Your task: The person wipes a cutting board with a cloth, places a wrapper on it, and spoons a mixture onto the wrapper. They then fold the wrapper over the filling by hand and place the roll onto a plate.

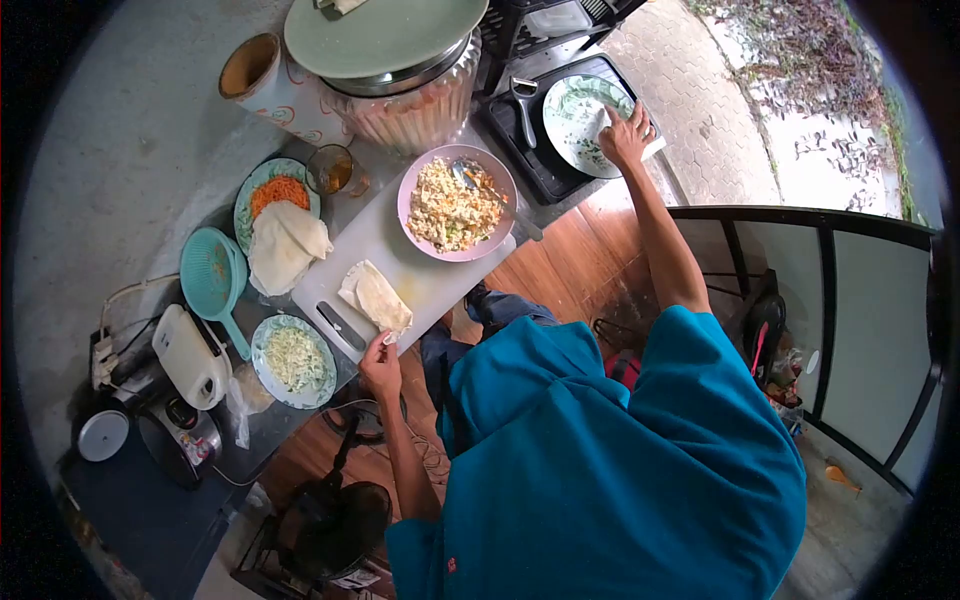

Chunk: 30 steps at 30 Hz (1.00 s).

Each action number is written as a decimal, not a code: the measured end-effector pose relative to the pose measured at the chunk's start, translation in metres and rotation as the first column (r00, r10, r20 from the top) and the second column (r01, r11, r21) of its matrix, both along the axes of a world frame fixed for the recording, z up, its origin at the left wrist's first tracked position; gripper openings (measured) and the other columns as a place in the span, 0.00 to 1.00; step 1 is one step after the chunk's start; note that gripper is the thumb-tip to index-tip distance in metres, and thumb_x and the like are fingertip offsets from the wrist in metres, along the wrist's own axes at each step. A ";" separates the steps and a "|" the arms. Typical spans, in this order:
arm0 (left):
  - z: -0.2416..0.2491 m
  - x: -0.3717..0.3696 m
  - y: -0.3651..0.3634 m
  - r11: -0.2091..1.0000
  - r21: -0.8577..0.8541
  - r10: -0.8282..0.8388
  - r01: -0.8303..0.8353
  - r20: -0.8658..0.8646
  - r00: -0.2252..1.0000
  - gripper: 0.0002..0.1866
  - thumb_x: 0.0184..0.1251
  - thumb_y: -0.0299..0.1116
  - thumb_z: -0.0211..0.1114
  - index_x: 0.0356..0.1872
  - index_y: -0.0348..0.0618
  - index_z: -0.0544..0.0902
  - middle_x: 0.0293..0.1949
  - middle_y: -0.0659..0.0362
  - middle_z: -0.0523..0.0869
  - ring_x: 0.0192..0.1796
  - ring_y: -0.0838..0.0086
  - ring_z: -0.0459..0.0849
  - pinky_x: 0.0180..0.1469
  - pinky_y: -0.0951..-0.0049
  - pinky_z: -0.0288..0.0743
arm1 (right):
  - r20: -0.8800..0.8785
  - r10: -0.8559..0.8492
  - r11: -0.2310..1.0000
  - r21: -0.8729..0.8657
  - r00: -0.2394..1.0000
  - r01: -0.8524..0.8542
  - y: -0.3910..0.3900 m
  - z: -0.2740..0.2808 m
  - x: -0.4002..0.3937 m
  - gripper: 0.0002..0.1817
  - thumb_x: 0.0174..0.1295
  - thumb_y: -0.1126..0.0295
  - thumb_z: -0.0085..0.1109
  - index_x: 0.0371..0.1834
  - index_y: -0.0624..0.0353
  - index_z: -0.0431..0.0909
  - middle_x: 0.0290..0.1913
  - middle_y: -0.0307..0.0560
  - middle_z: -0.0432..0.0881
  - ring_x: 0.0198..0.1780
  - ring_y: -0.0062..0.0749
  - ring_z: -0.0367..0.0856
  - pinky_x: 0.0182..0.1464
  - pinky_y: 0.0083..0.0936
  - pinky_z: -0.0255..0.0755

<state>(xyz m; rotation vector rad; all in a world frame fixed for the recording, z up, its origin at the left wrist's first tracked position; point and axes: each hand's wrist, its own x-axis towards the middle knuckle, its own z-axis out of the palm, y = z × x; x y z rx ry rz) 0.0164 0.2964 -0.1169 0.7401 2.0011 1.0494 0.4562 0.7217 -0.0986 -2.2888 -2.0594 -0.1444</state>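
Note:
On the white cutting board (pixel 350 275) lies a partly folded spring roll wrapper (pixel 378 298), with folds along its side. My left hand (pixel 380 366) pinches the wrapper's near corner between thumb and fingers. Off to the right, my right hand (pixel 627 136) reaches over a green-patterned plate (pixel 572 110); its fingers are apart and a fingertip touches the whitish stuff on the plate. A pink bowl (pixel 408 190) of crumbly, pale filling with orange bits stands on the board, a spoon (pixel 465 175) in it. A stack of flat wrappers (pixel 285 248) rests to the left, partly over shredded carrot (pixel 277 194).
A plate of shredded cabbage (pixel 293 362) and a turquoise strainer (pixel 212 272) stand at the left. Behind are a glass (pixel 331 170) and a large ribbed jar (pixel 415 115) under a green plate (pixel 385 35). A peeler (pixel 525 108) lies on the black tray (pixel 560 185).

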 end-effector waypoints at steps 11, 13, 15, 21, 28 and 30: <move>0.015 -0.001 0.006 0.998 -0.032 -0.064 0.061 -0.134 0.989 0.13 0.61 0.22 0.66 0.47 0.40 0.88 0.25 0.60 0.82 0.27 0.77 0.77 0.31 0.75 0.73 | 0.120 0.088 0.996 0.021 0.989 -0.091 0.008 0.015 0.004 0.27 0.54 0.66 0.51 0.60 0.31 0.81 0.78 0.58 0.52 0.78 0.56 0.49 0.72 0.61 0.43; 0.011 -0.001 0.006 0.998 -0.018 -0.054 0.052 -0.131 0.990 0.13 0.61 0.22 0.66 0.47 0.41 0.88 0.25 0.60 0.82 0.27 0.76 0.76 0.31 0.74 0.72 | 0.067 0.055 0.998 0.023 0.996 -0.056 0.009 0.015 0.009 0.29 0.53 0.66 0.53 0.61 0.31 0.80 0.77 0.57 0.55 0.77 0.55 0.52 0.71 0.61 0.46; 0.012 -0.001 0.006 0.998 -0.007 -0.055 0.055 -0.129 0.990 0.13 0.61 0.22 0.65 0.47 0.41 0.88 0.25 0.60 0.82 0.26 0.76 0.76 0.31 0.74 0.72 | 0.103 0.066 0.997 0.031 0.992 -0.070 0.006 0.016 0.013 0.29 0.52 0.67 0.54 0.61 0.31 0.80 0.75 0.56 0.59 0.75 0.53 0.55 0.70 0.61 0.47; 0.009 -0.003 0.004 0.998 0.014 -0.065 0.068 -0.157 0.986 0.12 0.62 0.23 0.65 0.47 0.41 0.88 0.25 0.61 0.82 0.26 0.76 0.75 0.30 0.73 0.72 | 0.024 0.097 0.995 0.002 0.995 -0.097 -0.004 0.013 0.030 0.29 0.53 0.65 0.54 0.62 0.33 0.79 0.71 0.54 0.64 0.73 0.50 0.58 0.67 0.61 0.50; 0.013 0.001 0.006 0.997 0.006 -0.072 0.075 -0.175 0.982 0.12 0.62 0.23 0.64 0.46 0.40 0.88 0.24 0.59 0.83 0.26 0.75 0.77 0.30 0.73 0.72 | 0.073 0.053 0.997 -0.056 0.996 -0.049 -0.018 -0.001 0.038 0.33 0.50 0.62 0.62 0.65 0.26 0.76 0.74 0.57 0.57 0.74 0.58 0.54 0.70 0.64 0.49; 0.014 0.001 0.005 0.998 0.007 -0.062 0.064 -0.164 0.985 0.12 0.62 0.22 0.64 0.46 0.40 0.88 0.24 0.59 0.82 0.26 0.75 0.78 0.30 0.74 0.72 | 0.069 0.047 0.998 -0.054 0.996 -0.043 -0.016 -0.003 0.035 0.33 0.51 0.63 0.61 0.64 0.25 0.76 0.75 0.58 0.54 0.75 0.59 0.53 0.71 0.64 0.48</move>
